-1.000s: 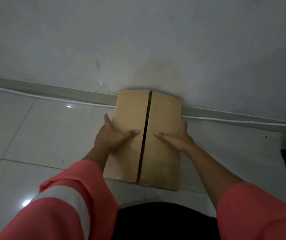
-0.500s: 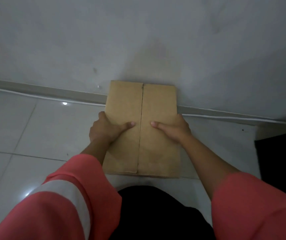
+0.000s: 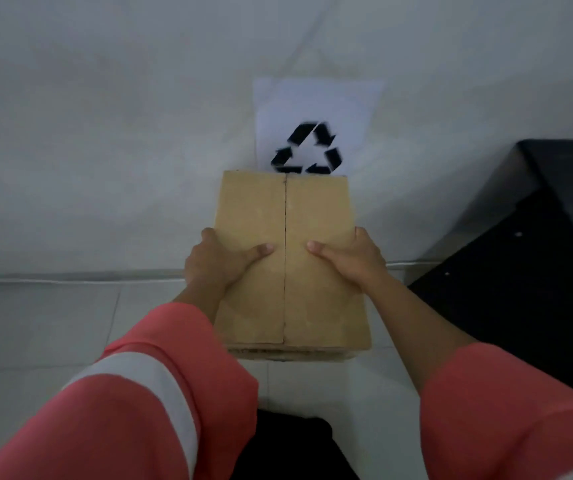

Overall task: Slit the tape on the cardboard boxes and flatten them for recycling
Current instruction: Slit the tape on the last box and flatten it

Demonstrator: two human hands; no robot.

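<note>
Against the pale wall [image 3: 105, 133], a person held a flattened cardboard box [image 3: 312, 216] out in front of them, clear of the tiled floor [image 3: 42, 327]. The left hand [image 3: 219, 268] gripped its left edge and the right hand [image 3: 350, 261] its right edge. Each thumb lay flat on the top face, pointing inward at the dark seam [image 3: 285, 220] down the middle. The fingers curled under the edges, so I couldn't see whether they were spread or together. The near edge showed several layers of board.

Behind the box's far edge a white paper sheet [image 3: 316, 105] hung on the wall with a black recycling symbol [image 3: 307, 148], its lowest part covered by the cardboard. I couldn't tell whether the box touched the wall. A large black object [image 3: 520, 271], too dark to make out, stood close on the right, near the right forearm. A thin white cable [image 3: 70, 280] ran along the foot of the wall. The left sleeve [image 3: 132, 403] was pink with a white band, and the right sleeve [image 3: 506, 410] plain pink.
</note>
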